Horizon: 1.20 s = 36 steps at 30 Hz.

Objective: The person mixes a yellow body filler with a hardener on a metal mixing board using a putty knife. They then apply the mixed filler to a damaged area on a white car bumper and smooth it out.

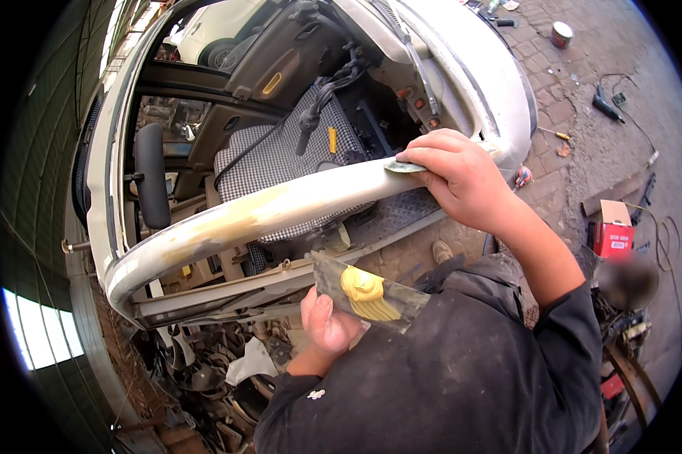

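Note:
My left hand (pixel 327 324) grips a clear flat plate (pixel 410 304) at its left end, in front of my body. A lump of yellow putty (pixel 362 284) with ridged streaks lies on the plate. My right hand (pixel 462 180) pinches a thin greenish spreader (pixel 403 167), fingers on top. Its blade meets the upper side of a pale, curved vehicle body pillar (pixel 303 198), toward the pillar's right end. Tan and yellowish smears (pixel 239 218) mark the pillar's middle and left. The spreader's underside is hidden.
Inside the vehicle body are a checked seat (pixel 261 159) and a dark mirror (pixel 152 175). Scrap parts (pixel 205 371) heap at lower left. On the ground at right lie a can (pixel 561 35), a black corded tool (pixel 607 106), a screwdriver (pixel 556 134) and a red box (pixel 613 236).

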Motion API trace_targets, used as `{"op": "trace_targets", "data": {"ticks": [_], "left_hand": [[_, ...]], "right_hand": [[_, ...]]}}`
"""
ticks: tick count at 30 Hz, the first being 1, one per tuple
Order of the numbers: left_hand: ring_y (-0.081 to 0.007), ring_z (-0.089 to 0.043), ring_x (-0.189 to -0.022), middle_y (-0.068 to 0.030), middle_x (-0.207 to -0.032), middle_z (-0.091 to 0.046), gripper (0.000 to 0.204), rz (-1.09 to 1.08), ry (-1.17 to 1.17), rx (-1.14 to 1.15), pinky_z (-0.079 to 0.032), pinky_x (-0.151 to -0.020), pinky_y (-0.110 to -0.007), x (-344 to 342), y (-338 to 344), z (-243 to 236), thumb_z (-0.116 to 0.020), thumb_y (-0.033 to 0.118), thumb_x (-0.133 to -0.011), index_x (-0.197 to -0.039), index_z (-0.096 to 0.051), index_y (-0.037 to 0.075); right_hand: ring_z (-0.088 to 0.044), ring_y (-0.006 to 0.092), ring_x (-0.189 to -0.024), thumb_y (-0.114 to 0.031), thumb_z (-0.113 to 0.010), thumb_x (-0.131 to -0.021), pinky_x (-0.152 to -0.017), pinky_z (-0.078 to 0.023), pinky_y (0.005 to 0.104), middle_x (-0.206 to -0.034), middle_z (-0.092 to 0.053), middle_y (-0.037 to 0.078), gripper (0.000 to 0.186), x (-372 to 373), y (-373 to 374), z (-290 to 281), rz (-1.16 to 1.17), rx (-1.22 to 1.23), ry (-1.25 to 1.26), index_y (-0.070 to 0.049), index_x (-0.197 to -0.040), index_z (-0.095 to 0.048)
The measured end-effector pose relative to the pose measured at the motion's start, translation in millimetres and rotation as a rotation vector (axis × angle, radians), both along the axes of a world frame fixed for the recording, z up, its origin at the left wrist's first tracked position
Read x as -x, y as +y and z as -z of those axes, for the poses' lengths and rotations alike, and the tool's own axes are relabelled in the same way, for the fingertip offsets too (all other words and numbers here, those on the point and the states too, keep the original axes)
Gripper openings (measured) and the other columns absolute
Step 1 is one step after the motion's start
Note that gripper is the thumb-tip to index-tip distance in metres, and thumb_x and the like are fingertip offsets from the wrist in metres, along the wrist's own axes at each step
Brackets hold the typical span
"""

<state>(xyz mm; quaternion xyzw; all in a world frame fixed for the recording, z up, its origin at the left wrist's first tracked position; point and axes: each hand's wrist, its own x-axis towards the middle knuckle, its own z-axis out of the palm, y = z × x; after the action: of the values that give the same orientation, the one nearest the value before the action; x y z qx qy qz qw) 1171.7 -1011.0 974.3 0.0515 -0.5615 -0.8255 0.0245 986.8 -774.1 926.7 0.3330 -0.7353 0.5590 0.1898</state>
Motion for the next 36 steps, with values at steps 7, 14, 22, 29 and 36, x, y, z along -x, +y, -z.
{"op": "trace_targets", "data": {"ticks": [7, 14, 22, 29, 36], "left_hand": [[-0.0317, -0.059, -0.114, -0.0203, -0.125, -0.060, 0.047, -0.007, -0.025, 0.012, -0.045, -0.101, -0.044, 0, -7, 0, -0.045, 0.023, -0.092, -0.128, -0.048, -0.007], [-0.0290, -0.060, -0.114, -0.0184, -0.124, -0.061, 0.046, 0.034, 0.017, -0.048, -0.045, -0.101, -0.041, 4, -16, -1, -0.045, 0.022, -0.091, -0.127, -0.051, -0.006], [-0.0286, -0.061, -0.113, -0.0181, -0.121, -0.064, 0.046, 0.156, 0.035, -0.208, -0.045, -0.101, -0.040, 7, -44, 8, -0.047, 0.020, -0.090, -0.126, -0.052, -0.007], [-0.0275, -0.061, -0.110, -0.0198, -0.120, -0.062, 0.047, 0.189, 0.018, -0.272, -0.045, -0.100, -0.038, -2, -88, 25, -0.048, 0.021, -0.090, -0.125, -0.051, -0.010], [-0.0265, -0.057, -0.115, -0.0179, -0.124, -0.060, 0.047, 0.300, 0.002, -0.371, -0.042, -0.102, -0.038, -2, -113, 34, -0.048, 0.018, -0.089, -0.127, -0.050, -0.010]], "right_hand": [[-0.062, 0.0310, -0.098, 0.005, -0.064, -0.071, -0.086, -0.051, 0.0405, -0.104, -0.065, 0.011, 0.037, -45, -4, 19, 0.051, -0.081, 0.037, -0.002, -0.107, -0.066], [-0.062, 0.0276, -0.085, -0.005, -0.057, -0.092, -0.078, -0.048, 0.0347, -0.093, -0.066, 0.018, 0.019, -30, 11, -12, 0.249, 0.159, -0.489, 0.003, -0.107, -0.065], [-0.062, 0.0264, -0.073, -0.015, -0.058, -0.092, -0.070, -0.048, 0.0401, -0.076, -0.063, 0.018, 0.022, -1, -3, -34, 0.279, -0.245, -0.967, 0.005, -0.096, -0.066], [-0.059, 0.0195, -0.065, -0.012, -0.056, -0.092, -0.065, -0.048, 0.0375, -0.071, -0.062, 0.015, 0.020, -19, -50, -80, 0.327, -0.303, -0.871, 0.006, -0.095, -0.065], [-0.061, 0.0435, -0.091, -0.010, -0.053, -0.089, -0.085, -0.047, 0.0488, -0.087, -0.063, 0.027, 0.020, -39, -93, -130, 0.335, -0.414, -0.546, 0.007, -0.089, -0.063]]}}
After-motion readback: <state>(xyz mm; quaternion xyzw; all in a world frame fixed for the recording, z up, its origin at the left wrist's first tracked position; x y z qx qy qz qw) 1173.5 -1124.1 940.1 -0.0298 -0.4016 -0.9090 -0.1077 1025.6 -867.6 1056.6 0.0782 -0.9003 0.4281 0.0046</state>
